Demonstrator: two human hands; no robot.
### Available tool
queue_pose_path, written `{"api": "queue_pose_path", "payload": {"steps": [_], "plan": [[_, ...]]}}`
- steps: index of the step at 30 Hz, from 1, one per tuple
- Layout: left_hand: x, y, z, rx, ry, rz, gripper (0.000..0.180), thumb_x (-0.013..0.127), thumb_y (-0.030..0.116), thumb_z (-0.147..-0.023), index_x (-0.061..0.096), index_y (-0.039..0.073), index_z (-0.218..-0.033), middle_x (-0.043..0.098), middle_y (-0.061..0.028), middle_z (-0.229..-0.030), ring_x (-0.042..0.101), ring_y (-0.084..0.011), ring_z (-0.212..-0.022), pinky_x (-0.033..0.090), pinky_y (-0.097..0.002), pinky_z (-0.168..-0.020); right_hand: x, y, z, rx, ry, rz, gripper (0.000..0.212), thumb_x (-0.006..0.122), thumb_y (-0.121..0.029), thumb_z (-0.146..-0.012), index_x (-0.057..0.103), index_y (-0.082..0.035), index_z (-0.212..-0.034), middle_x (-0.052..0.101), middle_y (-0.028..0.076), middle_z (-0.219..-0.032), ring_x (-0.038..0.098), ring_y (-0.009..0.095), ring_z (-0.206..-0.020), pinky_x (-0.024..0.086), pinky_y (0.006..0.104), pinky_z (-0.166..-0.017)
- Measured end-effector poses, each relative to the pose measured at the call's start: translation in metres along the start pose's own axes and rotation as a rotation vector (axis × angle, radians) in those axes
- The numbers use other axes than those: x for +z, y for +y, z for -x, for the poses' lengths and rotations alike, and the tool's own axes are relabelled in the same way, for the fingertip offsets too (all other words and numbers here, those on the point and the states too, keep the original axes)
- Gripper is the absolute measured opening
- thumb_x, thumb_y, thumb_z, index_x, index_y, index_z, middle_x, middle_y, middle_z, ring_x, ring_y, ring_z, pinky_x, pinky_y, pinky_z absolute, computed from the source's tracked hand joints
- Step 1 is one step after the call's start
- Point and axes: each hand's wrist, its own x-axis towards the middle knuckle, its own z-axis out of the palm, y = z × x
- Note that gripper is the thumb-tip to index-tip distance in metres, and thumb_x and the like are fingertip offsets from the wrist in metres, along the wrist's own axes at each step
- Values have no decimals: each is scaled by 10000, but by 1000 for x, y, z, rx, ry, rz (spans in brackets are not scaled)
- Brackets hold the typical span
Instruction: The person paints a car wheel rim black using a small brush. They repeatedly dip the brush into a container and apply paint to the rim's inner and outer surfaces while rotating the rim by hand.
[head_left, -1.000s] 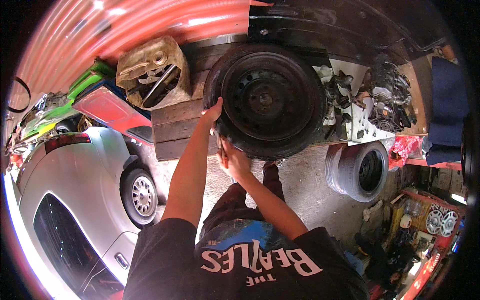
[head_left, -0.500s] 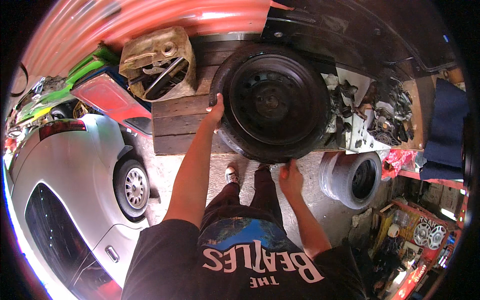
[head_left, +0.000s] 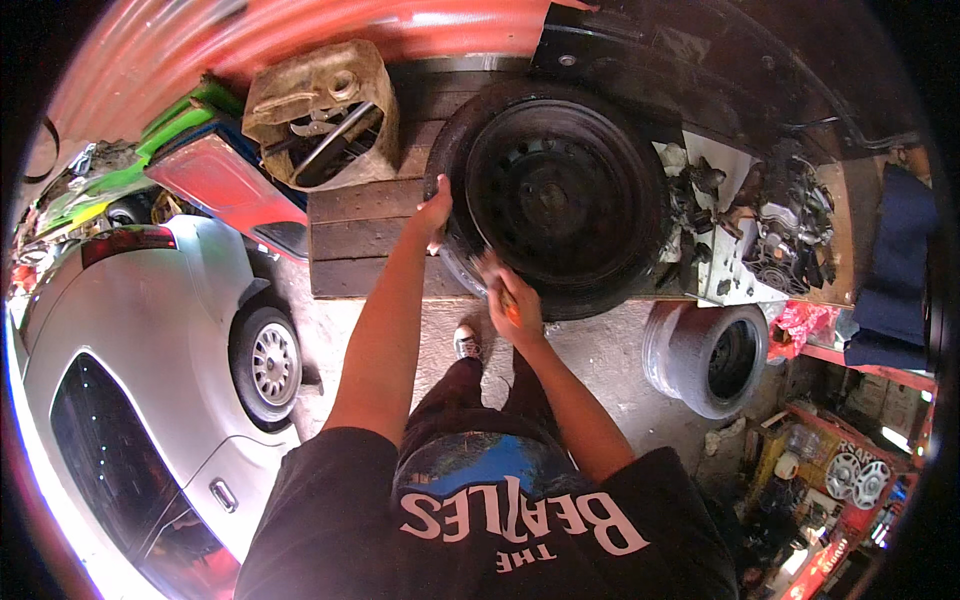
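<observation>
A black wheel with its tyre (head_left: 445, 165) and dark steel rim (head_left: 550, 200) rests on the plank bench in front of me. My left hand (head_left: 434, 212) is closed on the tyre's left edge, thumb on the near face. At the tyre's lower left edge, my right hand (head_left: 518, 312) is closed around an orange-handled tool (head_left: 511, 308). The tool's working end is smeared by motion against the tyre, so its kind is unclear.
Left of the wheel, a cut-open container of tools (head_left: 325, 120) stands on the wooden bench (head_left: 365, 240). Greasy metal parts (head_left: 790, 220) lie to the right. Loose tyres (head_left: 715, 355) stand on the floor below. A silver car (head_left: 150, 300) fills the left side.
My right hand has moved left and up, from beneath the wheel to its lower left edge, and the orange handle now shows. My left hand keeps its hold on the tyre.
</observation>
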Motion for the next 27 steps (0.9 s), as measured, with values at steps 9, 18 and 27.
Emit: {"api": "queue_pose_path", "payload": {"steps": [9,18,27], "plan": [[26,26,49,-79,319,-33,1213,237,922,-866,18,19,-1645,113,-224,-1712,172,-434,-1559,130,-657,-1211,-102,-19,73,278,-260,539,430,641,-156,-913,579,-137,-1338,665,188,-1048,695,422,-884,582,479,-740],[41,34,68,-61,401,-43,1221,286,913,-865,6,15,-1643,104,-224,-1713,181,-435,-1557,136,-670,-1205,58,-25,-21,-148,-150,77,357,675,-35,-857,587,-83,-1199,660,198,-1026,687,427,-926,574,480,-768],[41,33,76,-68,447,-14,1231,334,904,-864,-7,11,-1641,96,-223,-1714,189,-437,-1555,142,-683,-1199,-79,-19,70,235,-175,321,260,654,-46,-905,656,-63,-1165,704,232,-1149,704,406,-1039,575,444,-870]]}}
